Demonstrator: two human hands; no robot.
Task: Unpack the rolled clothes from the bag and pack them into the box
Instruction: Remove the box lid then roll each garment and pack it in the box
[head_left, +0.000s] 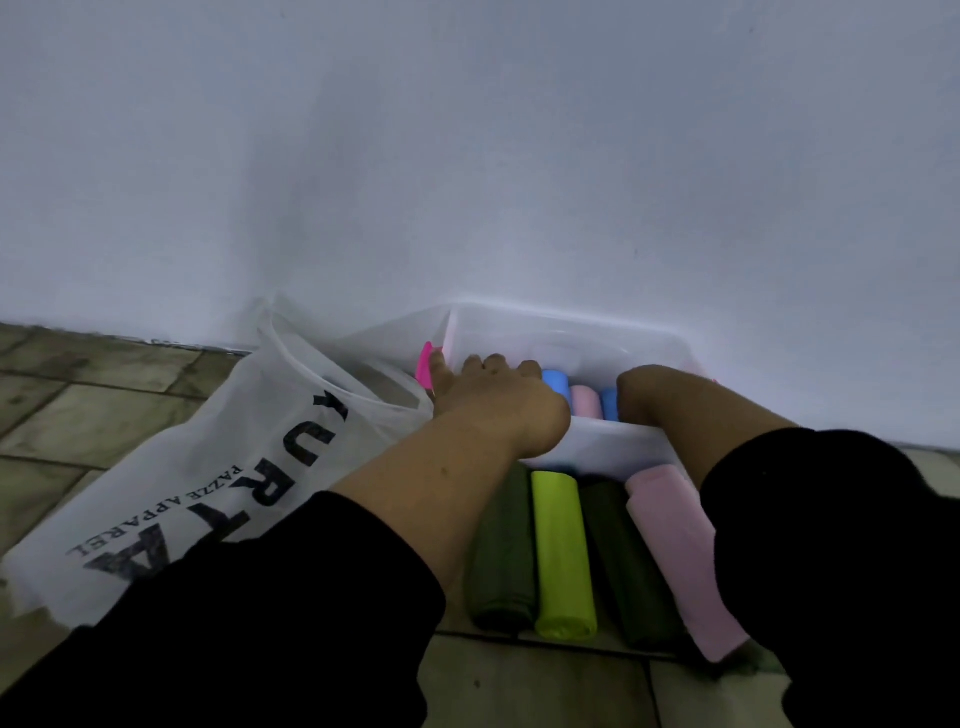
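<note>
A clear plastic box (618, 447) stands against the wall. Inside it lie a blue roll (556, 382), a pink roll (586, 401) and another blue roll (609, 404). My left hand (493, 395) reaches into the box's left part with its fingers bent down, and the fingertips are hidden. My right hand (660, 397) dips into the right part, its fingers hidden too. On the floor in front of the box lie a dark green roll (501, 556), a lime roll (563, 556), a second dark green roll (631, 561) and a pink roll (680, 556). The white bag (208, 483) lies open at the left.
A white wall (467, 156) rises right behind the box. The floor is tiled (78, 405). A pink latch (425, 364) sticks out on the box's left end, next to the bag's mouth. My black sleeves fill the lower foreground.
</note>
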